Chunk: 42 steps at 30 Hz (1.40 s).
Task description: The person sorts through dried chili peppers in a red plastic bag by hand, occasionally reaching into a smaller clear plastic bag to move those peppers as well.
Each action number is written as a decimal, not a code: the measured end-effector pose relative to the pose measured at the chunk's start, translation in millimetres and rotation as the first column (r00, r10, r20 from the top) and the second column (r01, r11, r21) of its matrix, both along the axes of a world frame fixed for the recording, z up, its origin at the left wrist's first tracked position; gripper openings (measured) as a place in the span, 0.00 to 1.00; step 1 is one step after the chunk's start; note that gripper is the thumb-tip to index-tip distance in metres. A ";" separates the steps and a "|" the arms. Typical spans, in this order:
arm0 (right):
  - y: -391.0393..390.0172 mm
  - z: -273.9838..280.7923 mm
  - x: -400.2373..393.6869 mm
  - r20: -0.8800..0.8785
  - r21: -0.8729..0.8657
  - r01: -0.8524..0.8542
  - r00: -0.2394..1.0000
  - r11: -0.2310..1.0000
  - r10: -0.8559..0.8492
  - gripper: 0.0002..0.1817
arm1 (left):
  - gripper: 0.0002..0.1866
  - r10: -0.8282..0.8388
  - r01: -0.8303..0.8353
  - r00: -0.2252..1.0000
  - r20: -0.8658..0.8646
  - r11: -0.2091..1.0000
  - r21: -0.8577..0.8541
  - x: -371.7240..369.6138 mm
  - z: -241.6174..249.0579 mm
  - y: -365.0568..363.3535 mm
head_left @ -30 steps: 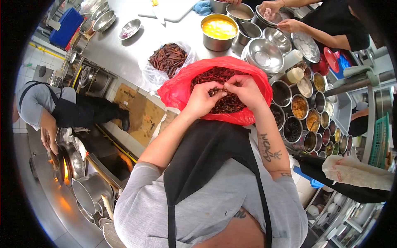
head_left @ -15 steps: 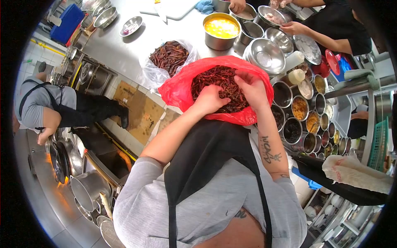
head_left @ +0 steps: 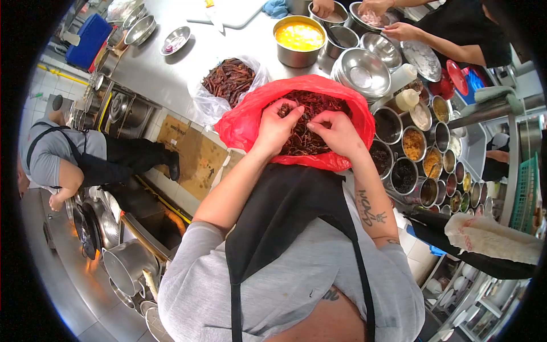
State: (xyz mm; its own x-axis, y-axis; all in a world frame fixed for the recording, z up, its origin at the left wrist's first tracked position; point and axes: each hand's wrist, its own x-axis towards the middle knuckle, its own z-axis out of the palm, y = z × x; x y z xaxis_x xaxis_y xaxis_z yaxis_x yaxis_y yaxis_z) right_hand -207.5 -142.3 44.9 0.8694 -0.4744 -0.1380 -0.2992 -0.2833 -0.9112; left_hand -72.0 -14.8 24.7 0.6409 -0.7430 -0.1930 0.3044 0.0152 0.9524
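A red plastic bag [head_left: 242, 121] stands open in front of my apron, filled with small dried red chillies [head_left: 310, 145]. Over the left part of the chillies, my left hand [head_left: 277, 128] is closed, with dark red chilli showing between its curled fingers. My right hand [head_left: 337, 134] is pinched just above the pile; whatever its fingertips hold is too small to make out clearly. Right behind the red bag sits a clear plastic bag [head_left: 196, 100] with larger dried chillies [head_left: 229, 81] in it.
Behind the bags on the steel table [head_left: 165, 74] are a pot of yellow liquid [head_left: 299, 37], stacked steel bowls [head_left: 364, 74] and a knife [head_left: 215, 17]. Several ingredient tins [head_left: 414, 142] line the right. Another person's hand [head_left: 401, 31] works at the back right; a person [head_left: 57, 151] stands left near flames.
My left hand has lifted from the chillies and its fingers have curled up. My right hand has come down toward the middle of the bag, its fingers now pinched.
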 end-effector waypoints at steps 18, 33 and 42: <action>-21.4 -13.4 9.6 0.028 -0.240 0.129 0.992 0.962 -0.126 0.16 | 0.07 -0.042 -0.033 0.785 -0.618 0.993 -0.110 16.8 -6.3 14.0; -15.4 -17.0 46.8 -0.179 -0.415 -0.061 0.984 0.908 -0.016 0.12 | 0.08 -0.024 0.009 0.981 0.192 0.997 0.079 9.4 -8.1 19.9; -7.7 23.1 25.2 -0.012 -0.086 -0.039 0.999 0.996 0.039 0.09 | 0.10 -0.145 0.067 0.671 0.727 0.988 0.136 4.0 -0.1 11.7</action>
State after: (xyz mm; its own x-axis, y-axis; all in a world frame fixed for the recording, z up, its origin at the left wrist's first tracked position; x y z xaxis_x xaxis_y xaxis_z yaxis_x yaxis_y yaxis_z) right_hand -182.4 -150.0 68.0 0.8863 -0.4506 -0.1070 -0.2953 -0.3719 -0.8800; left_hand -68.0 -3.1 24.6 0.5227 -0.8195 0.2350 -0.4975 -0.0694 0.8647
